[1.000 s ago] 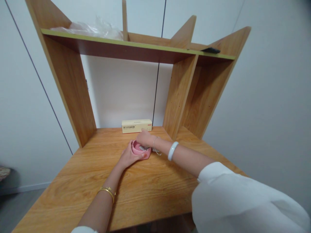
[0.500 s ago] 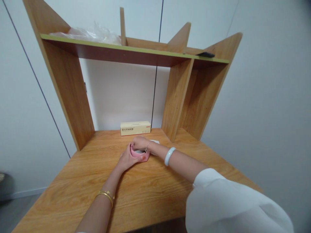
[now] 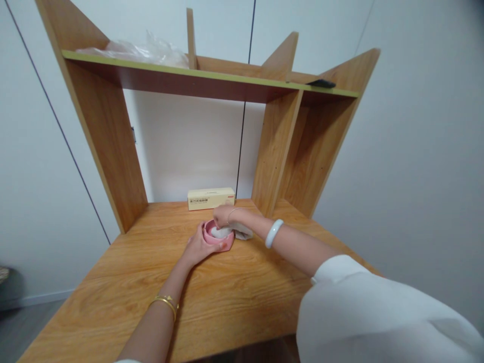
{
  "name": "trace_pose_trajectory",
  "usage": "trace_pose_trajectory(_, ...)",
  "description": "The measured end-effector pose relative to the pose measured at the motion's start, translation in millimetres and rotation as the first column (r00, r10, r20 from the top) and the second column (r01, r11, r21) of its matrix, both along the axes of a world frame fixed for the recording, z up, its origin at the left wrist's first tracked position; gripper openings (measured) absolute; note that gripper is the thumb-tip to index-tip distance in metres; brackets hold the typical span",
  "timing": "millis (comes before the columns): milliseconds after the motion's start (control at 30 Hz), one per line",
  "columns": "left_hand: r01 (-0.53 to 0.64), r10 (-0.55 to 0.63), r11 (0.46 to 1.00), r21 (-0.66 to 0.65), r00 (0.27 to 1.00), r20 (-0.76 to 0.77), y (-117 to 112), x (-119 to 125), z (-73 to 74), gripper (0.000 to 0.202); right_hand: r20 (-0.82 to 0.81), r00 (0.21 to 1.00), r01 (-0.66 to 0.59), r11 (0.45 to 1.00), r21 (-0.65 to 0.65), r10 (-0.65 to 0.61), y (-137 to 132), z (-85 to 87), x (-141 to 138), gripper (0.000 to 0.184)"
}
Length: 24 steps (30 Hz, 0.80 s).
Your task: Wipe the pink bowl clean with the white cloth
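A pink container with angled sides and an open top stands on the desk. My left hand is wrapped round its left and near side, thumb along the front. Inside the opening lies soft white material, like tissue or thin cloth. My right hand is just above the far rim, fingers closed at the white material; the fingertips are partly hidden. Beneath my right wrist, a crumpled piece of similar white material spreads beside the container. Whether the two white parts are joined I cannot tell.
A long cream box with printed text stands at the back of the wooden desk. A wooden shelf unit rises behind and at both sides. On its upper shelf lie clear plastic bags and a flat dark object.
My right hand has lifted out of the pink container and shifted right, with more white material showing in the opening. My left hand stays on the container.
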<state>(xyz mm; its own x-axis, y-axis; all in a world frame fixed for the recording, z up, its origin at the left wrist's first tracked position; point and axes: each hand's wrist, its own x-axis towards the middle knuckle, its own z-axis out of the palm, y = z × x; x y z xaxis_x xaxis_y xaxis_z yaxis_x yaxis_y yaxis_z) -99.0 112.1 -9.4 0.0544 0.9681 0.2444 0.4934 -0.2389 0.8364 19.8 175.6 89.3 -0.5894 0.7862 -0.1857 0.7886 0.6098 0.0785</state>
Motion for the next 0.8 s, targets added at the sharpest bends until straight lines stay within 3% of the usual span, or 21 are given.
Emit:
trace_pose_trajectory(233, -0.051, 0.052, 0.999, 0.008, 0.997, -0.053, -1, 1, -0.1, 0.094, -0.370, 0.915, 0.175, 0.985, 0.007, -0.160, 5, 22.4, 62, 0.024)
trace_pose_trajectory(300, -0.061, 0.061, 0.998, 0.011, 0.997, -0.052, -1, 1, -0.7, 0.095, -0.574, 0.780, 0.240, 0.966, -0.093, -0.249, -5, 26.3, 77, 0.022)
trace_pose_trajectory(400, -0.071, 0.071, 0.997, 0.015, 0.997, -0.035, -1, 1, -1.3, 0.096, -0.775, 0.460, 0.251, 0.900, -0.356, -0.434, -28, 28.5, 96, 0.013)
trace_pose_trajectory(467, -0.071, 0.071, 0.997, 0.016, 0.997, -0.008, -1, 2, -1.3, 0.095, -0.778, 0.383, 0.219, 0.867, -0.448, -0.499, -46, 25.0, 104, 0.009)
trace_pose_trajectory(533, -0.070, 0.070, 0.997, 0.009, 0.997, 0.025, -1, 2, -1.2, 0.095, -0.749, 0.402, 0.205, 0.849, -0.487, -0.527, -65, 15.6, 105, 0.007)
trace_pose_trajectory(600, -0.071, 0.071, 0.997, 0.001, 0.996, 0.057, -1, 3, -1.6, 0.096, -0.704, 0.478, 0.210, 0.846, -0.490, -0.526, -82, 0.6, 99, 0.006)
trace_pose_trajectory(800, -0.025, 0.025, 1.000, -0.005, 0.993, 0.113, 4, -2, -8.4, 0.099, -0.581, 0.761, 0.185, 0.955, -0.230, -0.287, -120, -44.1, 55, 0.008)
